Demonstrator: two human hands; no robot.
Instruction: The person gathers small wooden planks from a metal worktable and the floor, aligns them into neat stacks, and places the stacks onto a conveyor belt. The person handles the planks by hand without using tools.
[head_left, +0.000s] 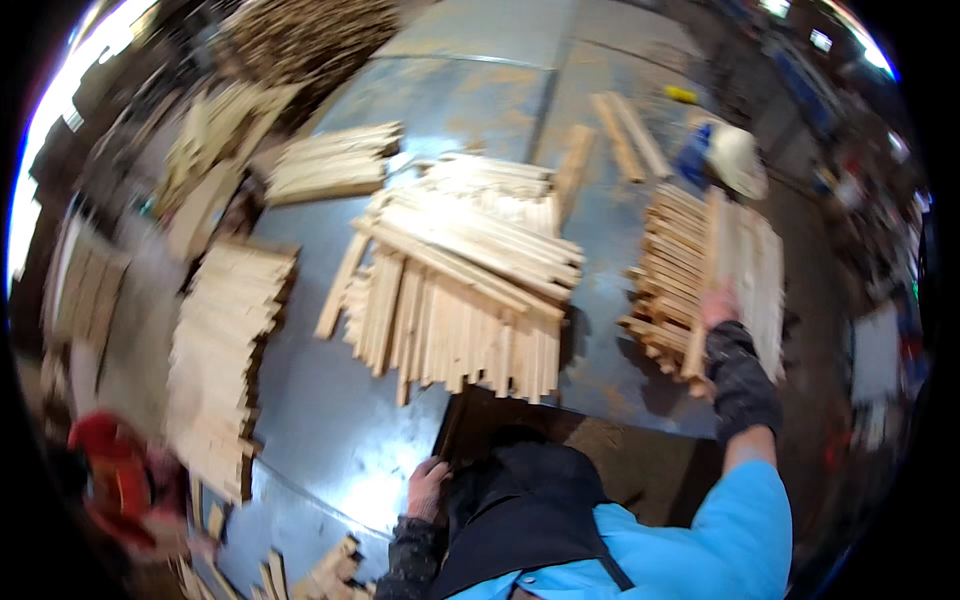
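Touching: right hand, on the stack of pale wooden slats at right on the metal table; fingers blurred, grasp indeterminable. Left hand, at the table's near edge; finger state likewise indeterminable.

Grey sheet-metal worktop, open lane between crisscrossed heap of pale wooden strips and left stack of pale wooden slats, second lane right of heap, bounded by layered pile of light-brown wooden strips
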